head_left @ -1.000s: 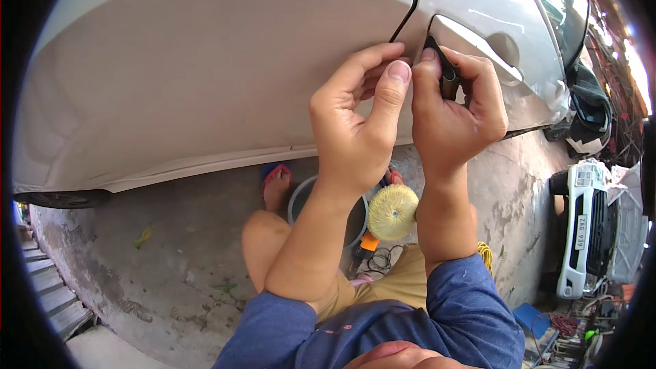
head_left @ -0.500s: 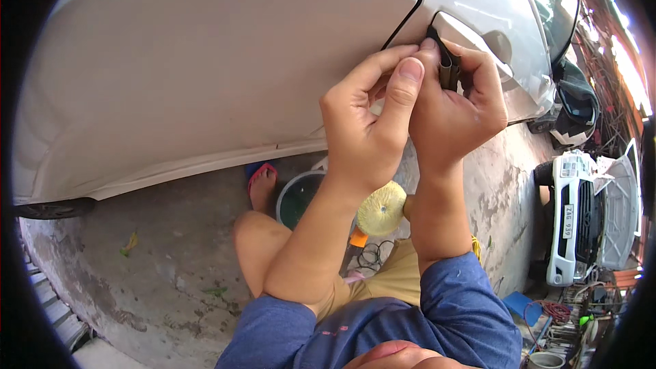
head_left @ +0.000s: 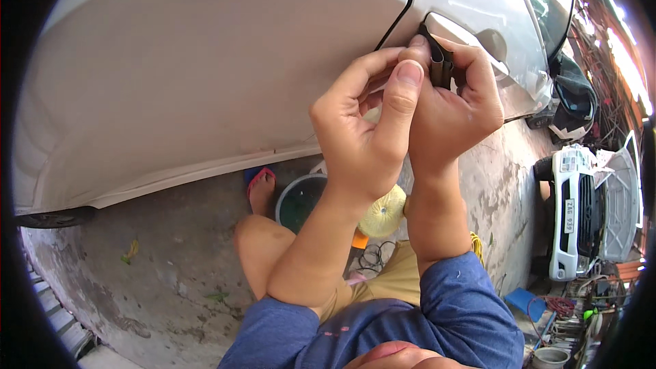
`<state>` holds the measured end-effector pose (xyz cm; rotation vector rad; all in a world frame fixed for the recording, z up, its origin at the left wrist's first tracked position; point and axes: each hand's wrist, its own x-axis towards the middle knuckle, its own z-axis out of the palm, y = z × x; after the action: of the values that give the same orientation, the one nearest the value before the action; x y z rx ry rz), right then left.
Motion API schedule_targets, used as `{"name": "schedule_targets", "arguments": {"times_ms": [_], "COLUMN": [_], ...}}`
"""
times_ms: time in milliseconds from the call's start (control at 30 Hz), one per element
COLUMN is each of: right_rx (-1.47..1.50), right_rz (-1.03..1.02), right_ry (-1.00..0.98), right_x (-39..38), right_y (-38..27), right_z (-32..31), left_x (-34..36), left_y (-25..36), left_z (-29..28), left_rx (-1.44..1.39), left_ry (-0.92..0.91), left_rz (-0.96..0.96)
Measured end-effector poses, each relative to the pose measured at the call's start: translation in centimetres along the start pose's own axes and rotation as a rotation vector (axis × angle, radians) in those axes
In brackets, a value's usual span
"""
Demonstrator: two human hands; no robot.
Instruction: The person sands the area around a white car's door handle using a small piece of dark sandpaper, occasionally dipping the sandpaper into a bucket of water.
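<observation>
My right hand pinches a folded piece of dark sandpaper, its edges curled between thumb and fingers. It is held against the edge of the door handle on a pale car. Close beside it, my left hand has its fingers curled in and its thumb raised. The left fingertips meet the right thumb near the sandpaper's far end; anything they grip is hidden behind the right hand.
Below my forearms stand a bucket and a polisher with a round yellow pad. A cable coils on the concrete floor. Further right are another white vehicle with raised hood, a blue sheet and cluttered tools.
Both hands and the sandpaper stay at the door handle, with only slight shifts of the fingers. The whole view has moved a little, so the car appears slightly further left.
</observation>
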<state>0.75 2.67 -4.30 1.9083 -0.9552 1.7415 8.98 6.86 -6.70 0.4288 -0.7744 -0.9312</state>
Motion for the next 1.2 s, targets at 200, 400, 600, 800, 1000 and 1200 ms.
{"name": "schedule_targets", "arguments": {"times_ms": [200, 400, 600, 800, 1000, 1200], "right_rx": [-0.022, 0.023, 0.024, 0.038, 0.075, -0.042], "right_rz": [0.025, 0.029, 0.066, 0.077, 0.141, 0.013], "right_ry": [-0.016, 0.034, 0.041, 0.058, 0.104, 0.041], "right_x": [0.0, 0.1, 0.2, 0.2, 0.1, 0.4], "right_y": [-0.4, -0.2, -0.6, 0.0, -0.4, -0.5], "right_z": [0.0, 0.2, 0.3, 0.2, 0.5, 0.4], "left_x": [-0.1, -0.3, -0.5, -0.6, -0.6, -0.5], "left_y": [0.2, 0.1, 0.3, 0.0, 0.1, 0.1], "left_z": [0.0, 0.2, 0.7, 1.0, 1.1, 1.2], "left_rx": [-0.024, -0.014, -0.002, 0.006, 0.034, 0.068], "left_ry": [0.013, 0.018, 0.058, 0.091, 0.091, 0.117], "left_rz": [-0.010, -0.010, 0.004, 0.007, -0.002, 0.016]}}
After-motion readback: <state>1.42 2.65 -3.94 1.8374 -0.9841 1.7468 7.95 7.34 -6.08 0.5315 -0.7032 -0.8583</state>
